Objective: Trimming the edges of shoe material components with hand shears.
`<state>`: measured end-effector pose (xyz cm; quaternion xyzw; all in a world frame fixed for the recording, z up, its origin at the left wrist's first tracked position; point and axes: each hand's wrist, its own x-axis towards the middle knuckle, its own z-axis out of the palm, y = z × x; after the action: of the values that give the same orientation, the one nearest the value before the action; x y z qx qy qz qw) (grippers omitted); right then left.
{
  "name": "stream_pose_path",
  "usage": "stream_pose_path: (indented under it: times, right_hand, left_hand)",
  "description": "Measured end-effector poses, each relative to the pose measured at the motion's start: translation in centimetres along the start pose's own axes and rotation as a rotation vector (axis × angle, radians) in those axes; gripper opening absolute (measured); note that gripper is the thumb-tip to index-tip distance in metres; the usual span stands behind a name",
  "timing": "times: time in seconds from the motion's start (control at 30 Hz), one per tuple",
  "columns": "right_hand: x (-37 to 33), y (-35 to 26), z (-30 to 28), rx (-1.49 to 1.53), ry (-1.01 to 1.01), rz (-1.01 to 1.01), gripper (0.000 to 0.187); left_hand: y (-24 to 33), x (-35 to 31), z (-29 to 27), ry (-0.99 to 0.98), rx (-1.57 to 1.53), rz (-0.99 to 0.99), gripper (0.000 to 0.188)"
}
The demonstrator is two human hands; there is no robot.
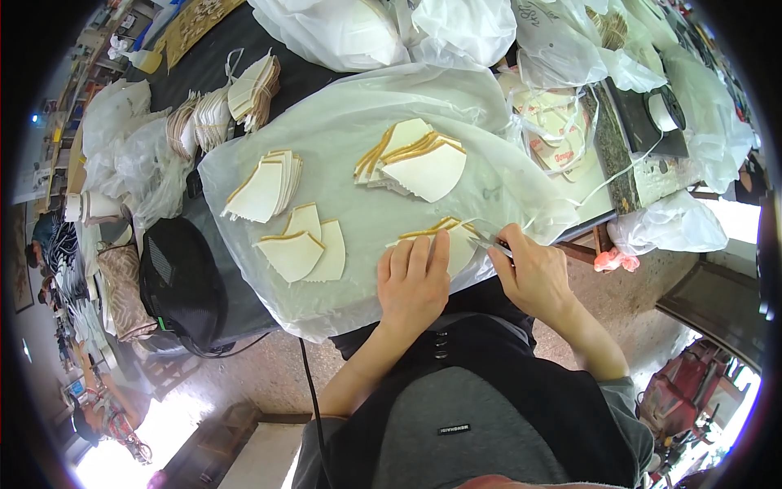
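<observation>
Head view: left hand (414,281) lies flat, palm down, fingers together, pressing on a small stack of cream fan-shaped pieces with tan edges (454,238); grip open, nothing clasped. Right hand (533,275) just right of that stack, fingers closed around a thin metal tool (491,241) whose tip meets the stack's right edge; kind of tool too small to tell.

Landmark is the clear plastic sheet (350,122) spread over the dark tabletop (204,41). The pressed stack sits at the sheet's near right edge. Bigger fanned pile (419,163) of the same pieces at sheet centre, above the hands. Another pile (265,189) at sheet's left part. Three loose pieces (305,248) overlapping at the sheet's near left. Off the sheet's far left corner, bundled stacks (236,102) stand on edge on the tabletop. Beyond the sheet's far edge, white plastic bags (391,28). Right of the sheet, a spool of white cord (664,110) on a dark block. Left of the sheet's near corner, a black mesh item (175,277).
</observation>
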<state>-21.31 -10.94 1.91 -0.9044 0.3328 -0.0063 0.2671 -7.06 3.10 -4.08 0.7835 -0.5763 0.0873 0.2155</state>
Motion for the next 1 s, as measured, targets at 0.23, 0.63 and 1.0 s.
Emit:
stream_pose_path:
  times: [0.23,0.63,1.0]
  right_hand:
    - [1.7,-0.7,1.3,-0.027,0.031,-0.057,0.027]
    - [2.7,0.0,1.9,0.057,0.076,0.026,0.02]
    - [5.6,0.9,2.0,0.224,0.146,-0.169,0.033]
  left_hand:
    - [0.1,0.0,0.2,0.013,0.005,-0.005,0.05]
    - [0.0,0.1,-0.1,-0.016,0.015,-0.009,0.052]
    - [-0.9,0.7,-1.0,-0.08,-0.231,-0.082,0.044]
